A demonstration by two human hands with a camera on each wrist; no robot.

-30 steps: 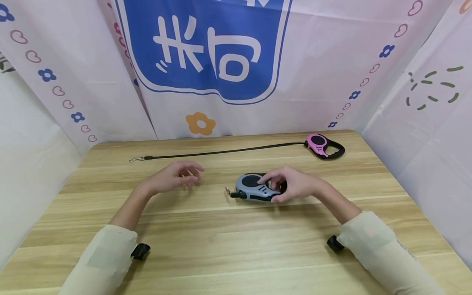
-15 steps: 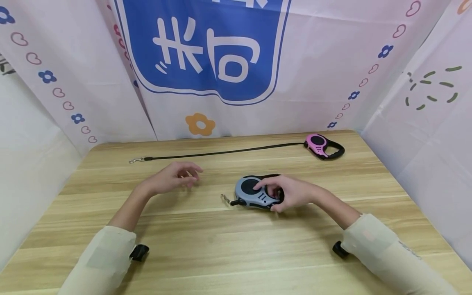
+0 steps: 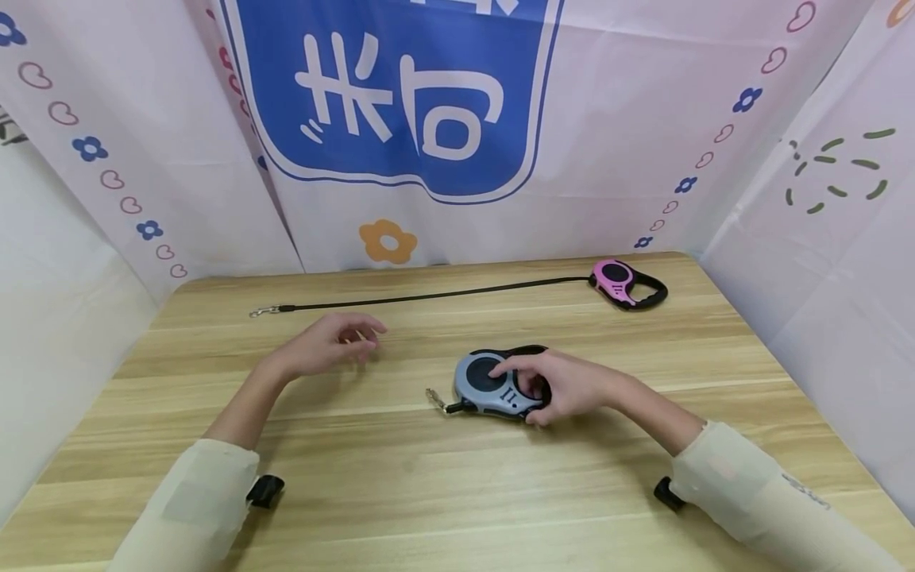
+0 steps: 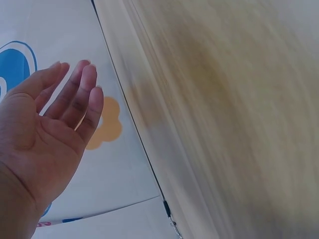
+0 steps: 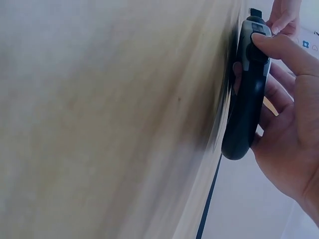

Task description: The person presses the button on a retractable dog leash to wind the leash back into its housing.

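Note:
A grey and black retractable dog leash (image 3: 468,395) lies nearly flat near the middle of the table, its metal clip (image 3: 435,400) pointing left. My right hand (image 3: 565,385) grips it by the handle, one finger stretched over the round black centre. In the right wrist view the thumb touches the button on the edge of the leash casing (image 5: 244,107), and fingers pass through the handle opening. My left hand (image 3: 332,343) hovers over the table to the left of it, fingers loosely bent and holding nothing. Its palm (image 4: 47,134) shows bare in the left wrist view.
Along the back of the wooden table (image 3: 400,492) lies a pink and black retractable leash (image 3: 611,274) with its black cord (image 3: 429,295) drawn out leftward to a metal clip (image 3: 264,311). Printed white curtains (image 3: 600,159) stand behind and at both sides.
The right hand has drawn the grey leash slightly toward the front of the table and turned it a little. The left hand has shifted barely to the left.

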